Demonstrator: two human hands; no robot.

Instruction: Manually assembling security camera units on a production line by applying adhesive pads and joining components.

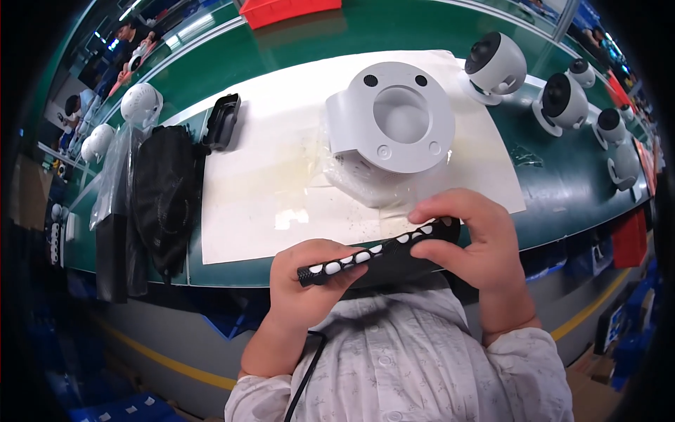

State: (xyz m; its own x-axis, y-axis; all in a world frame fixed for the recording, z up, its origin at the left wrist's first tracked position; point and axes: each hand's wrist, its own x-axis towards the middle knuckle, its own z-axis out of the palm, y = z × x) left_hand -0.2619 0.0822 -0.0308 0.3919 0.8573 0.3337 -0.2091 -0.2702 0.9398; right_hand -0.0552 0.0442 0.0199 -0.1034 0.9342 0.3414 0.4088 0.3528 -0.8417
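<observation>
From the head, the workbench [576, 176] is viewed downward at close range, its edges bent by the wide fisheye lens.

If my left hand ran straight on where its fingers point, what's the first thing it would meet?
Past the black strip it holds, the left hand would probably meet the right hand at the strip's other end, though depth is unclear from one view.

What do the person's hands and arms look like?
The left hand and right hand are bare, with no gloves. Whitish sleeves with a small, faint pattern leave the wrists uncovered. A thin black cable runs beside the left forearm.
</observation>
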